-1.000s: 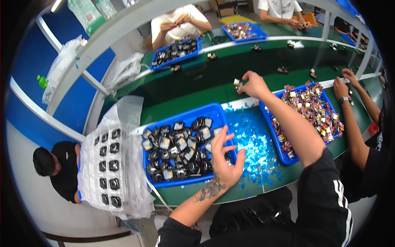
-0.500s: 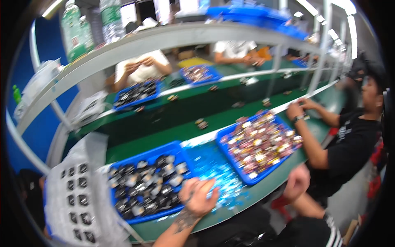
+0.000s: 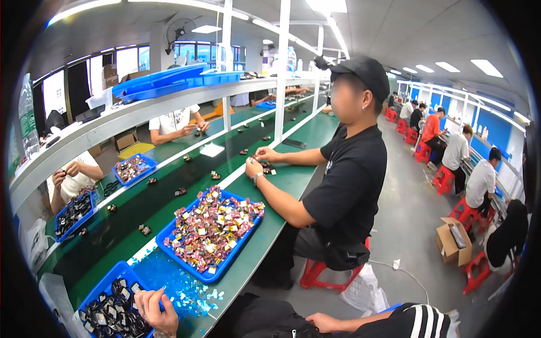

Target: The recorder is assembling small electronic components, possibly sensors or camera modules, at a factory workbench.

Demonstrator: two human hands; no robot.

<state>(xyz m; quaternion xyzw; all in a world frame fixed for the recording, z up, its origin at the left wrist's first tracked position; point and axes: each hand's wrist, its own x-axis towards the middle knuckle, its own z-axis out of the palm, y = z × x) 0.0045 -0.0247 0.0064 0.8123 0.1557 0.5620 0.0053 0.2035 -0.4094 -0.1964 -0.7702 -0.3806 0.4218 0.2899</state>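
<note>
My left hand (image 3: 156, 311) hangs at the right edge of a blue tray (image 3: 128, 267) heaped with small black parts (image 3: 110, 310). Its fingers are curled in, and whatever they may hold is hidden. Low in the picture, my right hand (image 3: 323, 322) lies on dark clothing at my lap, its fingers mostly out of sight. Beyond my left hand stands a second blue tray (image 3: 210, 278), piled with small reddish and yellow parts (image 3: 211, 228). Bits of blue film (image 3: 194, 301) are scattered on the bench between the trays.
A co-worker in black (image 3: 352, 180) sits to my right, both hands on small parts. A dark green belt (image 3: 163, 209) carrying scattered parts runs along the bench. White posts (image 3: 282, 73) hold a shelf above it. Red stools (image 3: 476, 273) and an opened carton (image 3: 453, 239) stand on the floor.
The view has swung to the right and up, showing more of the co-worker and the room. My right hand has gone from raised beside the bench down to my lap.
</note>
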